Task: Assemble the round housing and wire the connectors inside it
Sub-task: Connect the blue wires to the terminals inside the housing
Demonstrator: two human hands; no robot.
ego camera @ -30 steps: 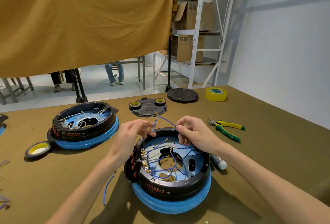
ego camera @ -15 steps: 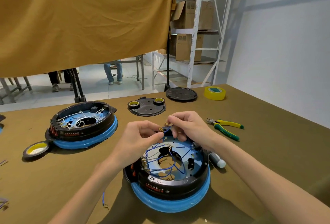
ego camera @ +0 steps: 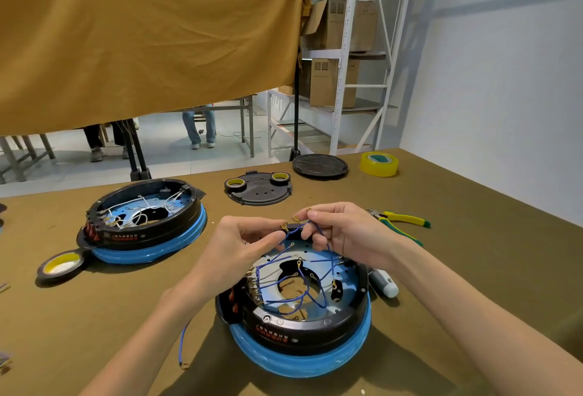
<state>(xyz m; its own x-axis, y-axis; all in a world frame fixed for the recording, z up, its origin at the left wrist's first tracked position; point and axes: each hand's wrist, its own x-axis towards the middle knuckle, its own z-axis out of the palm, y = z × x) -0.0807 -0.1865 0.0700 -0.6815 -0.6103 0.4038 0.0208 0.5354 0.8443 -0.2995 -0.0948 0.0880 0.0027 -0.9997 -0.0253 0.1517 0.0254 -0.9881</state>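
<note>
A round black housing (ego camera: 303,332) with a blue lower rim sits on the table in front of me, open side up. Several blue wires (ego camera: 293,298) with brass terminals loop over its blue inner plate. Both hands hover over its far rim. My left hand (ego camera: 239,247) pinches one blue wire near a brass terminal. My right hand (ego camera: 340,231) pinches blue wires whose brass terminals stick up above its fingertips. A loose blue wire (ego camera: 183,345) lies on the table by my left forearm.
A second housing (ego camera: 142,222) with white wires stands at left, a tape roll (ego camera: 60,266) beside it. A black cover plate (ego camera: 258,189) carrying two tape rolls, a black lid (ego camera: 320,167) and yellow tape (ego camera: 378,163) lie farther back. Yellow-green pliers (ego camera: 400,222) and a white tube (ego camera: 383,283) lie right.
Both hands have come closer together over the housing's far rim, and the wire ends have been gathered between the fingertips instead of stretched up as a loop.
</note>
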